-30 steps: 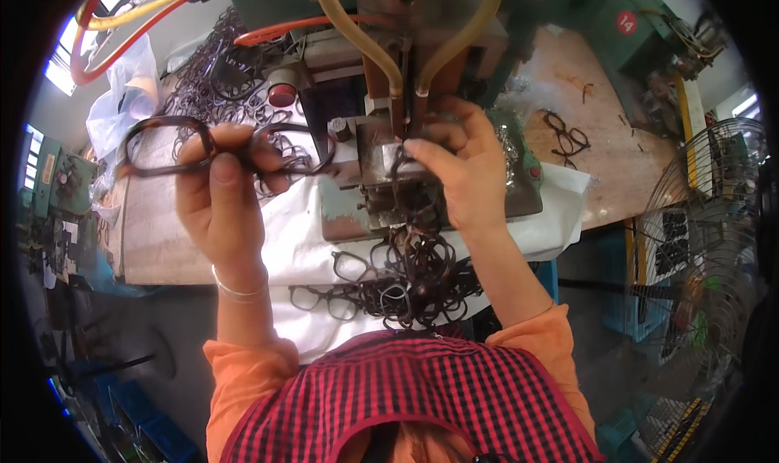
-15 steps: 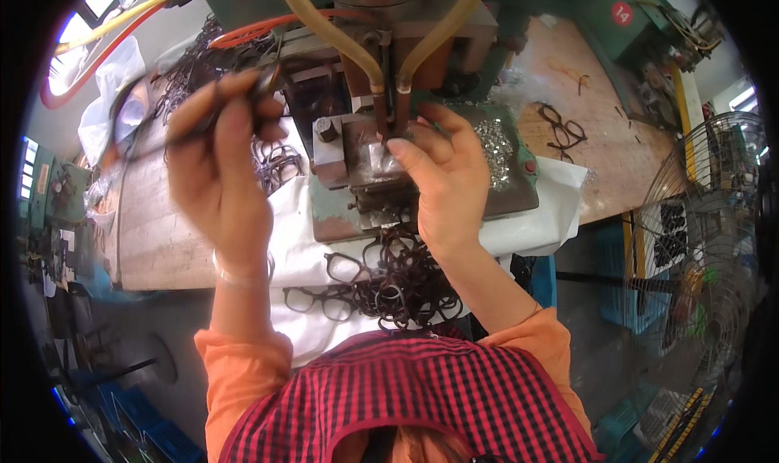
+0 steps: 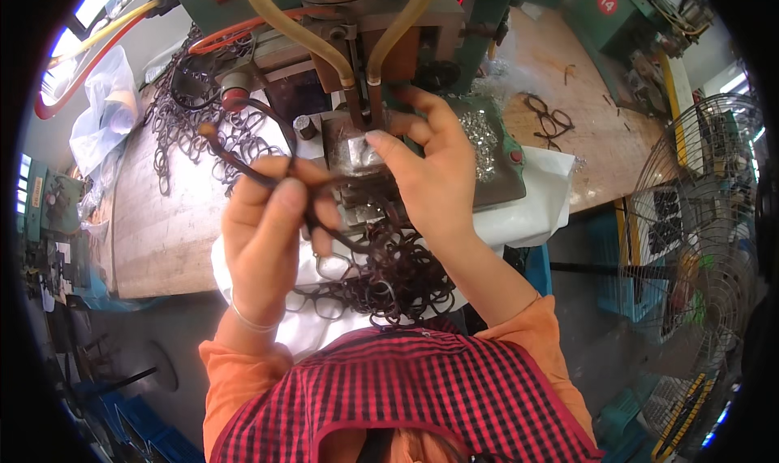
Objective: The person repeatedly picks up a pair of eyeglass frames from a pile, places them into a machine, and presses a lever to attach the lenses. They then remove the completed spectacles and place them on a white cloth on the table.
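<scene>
**A:** What's laid out here, big stuff first?

**B:** A green machine [image 3: 487,8] is parked at the far edge of a wooden desk [image 3: 170,219], with two yellowish hoses [image 3: 292,25] looped down into its head. A white cloth [image 3: 527,211] is spread under the metal work plate [image 3: 495,171]. A heap of dark eyeglass frames [image 3: 398,276] is piled at the near edge, and more frames [image 3: 182,130] are scattered far-left. A wire fan [image 3: 698,219] can be seen off to the right.

**A:** And the hands?

**B:** One dark frame [image 3: 268,167] is pinched in the left hand [image 3: 268,228], fingers curled tight around it. Its long axis is run from upper left down to lower right, so its lower end is pointed toward the fixture. The right hand [image 3: 434,175] is rested on the small silver block [image 3: 353,155] right under the hoses, thumb and fingertips narrowed onto it; whether anything is actually gripped there can't be made out.

**A:** Which hand's closer to the fixture?

**B:** The right, easily. The frame is held just left of it.
</scene>
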`<move>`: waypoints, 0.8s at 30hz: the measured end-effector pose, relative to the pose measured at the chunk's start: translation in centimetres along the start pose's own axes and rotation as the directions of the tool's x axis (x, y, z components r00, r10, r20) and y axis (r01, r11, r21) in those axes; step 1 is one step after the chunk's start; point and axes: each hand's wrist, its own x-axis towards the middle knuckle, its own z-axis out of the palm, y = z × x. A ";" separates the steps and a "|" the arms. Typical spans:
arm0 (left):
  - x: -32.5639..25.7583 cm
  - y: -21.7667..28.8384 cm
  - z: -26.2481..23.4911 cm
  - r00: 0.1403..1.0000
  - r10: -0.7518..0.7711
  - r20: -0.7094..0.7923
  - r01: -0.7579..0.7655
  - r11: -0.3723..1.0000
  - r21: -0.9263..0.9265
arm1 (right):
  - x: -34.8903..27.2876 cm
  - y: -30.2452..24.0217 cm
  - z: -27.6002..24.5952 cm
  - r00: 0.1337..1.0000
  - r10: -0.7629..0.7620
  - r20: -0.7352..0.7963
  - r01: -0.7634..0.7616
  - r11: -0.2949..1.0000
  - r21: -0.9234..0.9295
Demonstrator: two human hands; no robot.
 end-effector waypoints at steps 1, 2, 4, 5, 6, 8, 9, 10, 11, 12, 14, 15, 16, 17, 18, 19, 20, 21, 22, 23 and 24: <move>0.4 0.2 0.2 0.995 0.072 -0.067 -0.074 0.997 -0.022 | 0.1 0.0 -0.1 1.000 -0.017 -0.012 0.016 0.998 -0.064; 0.8 0.3 0.3 0.980 0.142 -0.136 -0.149 0.988 -0.038 | 0.2 -0.1 -0.3 0.999 -0.035 -0.021 0.032 0.991 -0.128; 1.3 0.9 -1.3 0.962 0.274 -0.013 -0.272 0.960 0.073 | 0.6 1.9 -2.0 0.977 -0.195 -0.092 0.162 0.946 -0.283; 1.4 1.1 -1.4 0.924 0.371 -0.090 -0.353 0.921 0.166 | 0.8 2.8 -3.7 0.944 -0.288 -0.160 0.210 0.900 -0.382; 1.7 1.2 -1.5 0.871 0.466 -0.156 -0.419 0.870 0.260 | 0.7 3.1 -5.7 0.935 -0.252 -0.251 0.123 0.891 -0.437; 2.9 2.3 -1.2 0.798 0.590 -0.124 -0.467 0.734 0.493 | 0.3 4.4 -10.3 0.917 -0.005 -0.399 -0.105 0.961 -0.255; 4.4 2.0 -1.3 0.766 0.636 -0.097 -0.482 0.667 0.568 | 0.1 5.9 -12.9 0.898 0.029 -0.438 -0.091 0.989 -0.120; 6.0 2.0 -1.2 0.738 0.673 -0.057 -0.488 0.590 0.643 | 0.1 6.2 -13.5 0.883 0.063 -0.465 -0.065 0.998 0.011; 6.7 2.1 -1.6 0.725 0.688 -0.044 -0.527 0.594 0.608 | 0.2 6.8 -13.6 0.885 0.073 -0.459 -0.109 0.993 -0.052; 6.5 2.2 -1.5 0.723 0.688 -0.063 -0.514 0.596 0.617 | 0.5 7.4 -13.3 0.887 0.083 -0.454 -0.151 0.982 -0.117; 6.5 2.1 -1.2 0.726 0.683 -0.085 -0.495 0.604 0.625 | 2.4 7.8 -11.9 0.908 0.113 -0.404 -0.167 0.981 -0.099; 6.1 2.0 -1.2 0.745 0.660 -0.092 -0.477 0.624 0.619 | 2.8 7.8 -11.2 0.917 0.125 -0.380 -0.172 0.981 -0.094; 5.1 1.9 -1.4 0.771 0.631 -0.085 -0.488 0.671 0.557 | 2.8 7.4 -10.5 0.940 0.052 -0.336 -0.099 0.987 -0.125; 3.6 2.0 -1.6 0.797 0.598 -0.082 -0.482 0.712 0.510 | 2.7 6.9 -9.4 0.961 -0.005 -0.277 -0.036 0.989 -0.144; 2.4 2.0 -1.7 0.822 0.564 -0.075 -0.473 0.750 0.461 | 2.6 6.1 -8.1 0.974 -0.063 -0.217 0.028 0.987 -0.159; 1.3 1.3 -2.1 0.806 0.576 -0.137 -0.470 0.763 0.444 | 2.2 5.3 -6.1 0.957 -0.241 -0.159 0.198 0.949 -0.247; 0.6 0.4 -2.7 0.790 0.582 -0.194 -0.468 0.777 0.421 | 1.9 4.2 -4.2 0.908 -0.408 -0.094 0.359 0.875 -0.325; 0.9 -0.7 -3.7 0.794 0.560 -0.238 -0.457 0.807 0.374 | 1.8 3.4 -3.0 0.876 -0.482 -0.037 0.443 0.832 -0.333; 1.4 -1.2 -4.7 0.855 0.478 -0.201 -0.404 0.857 0.320 | 1.7 2.9 -2.1 0.833 -0.553 0.018 0.525 0.781 -0.338; 1.6 -1.6 -4.8 0.853 0.464 -0.238 -0.385 0.868 0.314 | 1.1 2.6 -1.1 0.884 -0.468 -0.001 0.447 0.845 -0.294; 1.8 -1.8 -4.6 0.850 0.449 -0.274 -0.365 0.879 0.308 | 0.6 3.1 -0.6 0.926 -0.378 -0.008 0.365 0.899 -0.242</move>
